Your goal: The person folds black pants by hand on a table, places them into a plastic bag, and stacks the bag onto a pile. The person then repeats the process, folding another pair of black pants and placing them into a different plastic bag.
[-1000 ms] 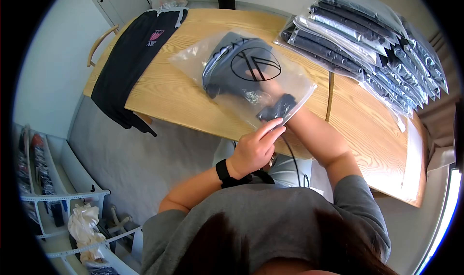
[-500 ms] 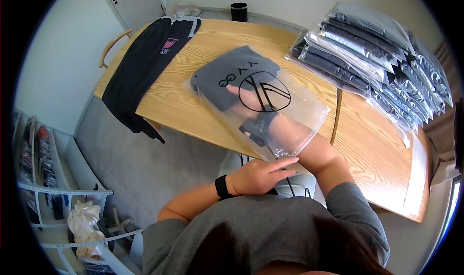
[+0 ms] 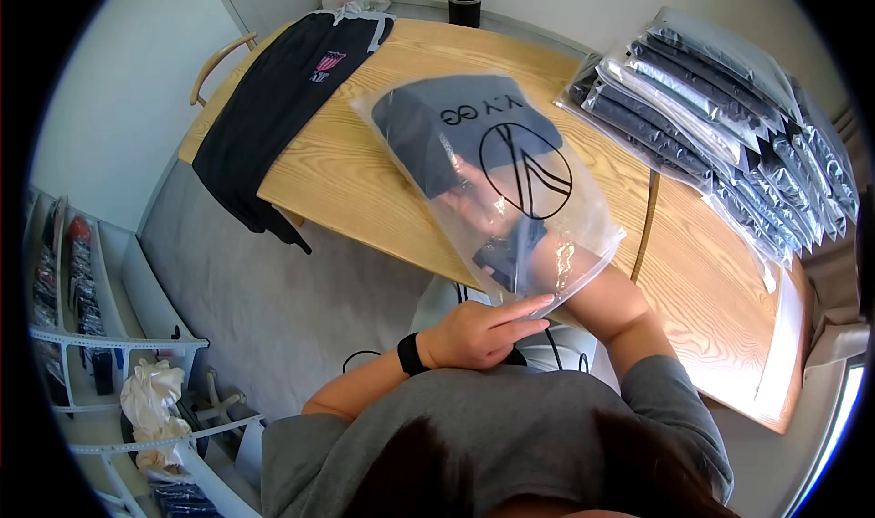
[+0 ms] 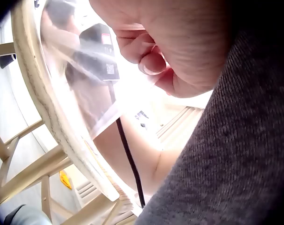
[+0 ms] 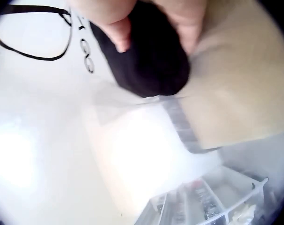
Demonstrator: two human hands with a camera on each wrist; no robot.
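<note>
A clear plastic bag [image 3: 592,217] with black printing lies over the table, a folded dark grey garment [image 3: 419,122] in its far end. My right hand [image 3: 478,199] is inside the bag at the garment's near edge. Thumb and fingers grip the dark fold [image 5: 151,65] in the right wrist view. At the bag's near edge, my left hand [image 3: 478,331] pinches the plastic, its index finger fairly straight. The left wrist view shows that hand [image 4: 165,47] with curled fingers beside the bag's film [image 4: 104,117]. A black device with a cable is strapped at my right wrist.
Dark trousers [image 3: 273,117] with a pink emblem hang over the left side of the wooden table [image 3: 346,199]. Bagged garments [image 3: 674,108] are stacked at the right. A black bin [image 3: 465,10] stands beyond the table; white shelving [image 3: 128,340] is at lower left.
The garment looks flatter and squarer in the bag's far end. My right hand has drawn back slightly toward the opening since half a second ago. The left hand stays at the bag's edge.
</note>
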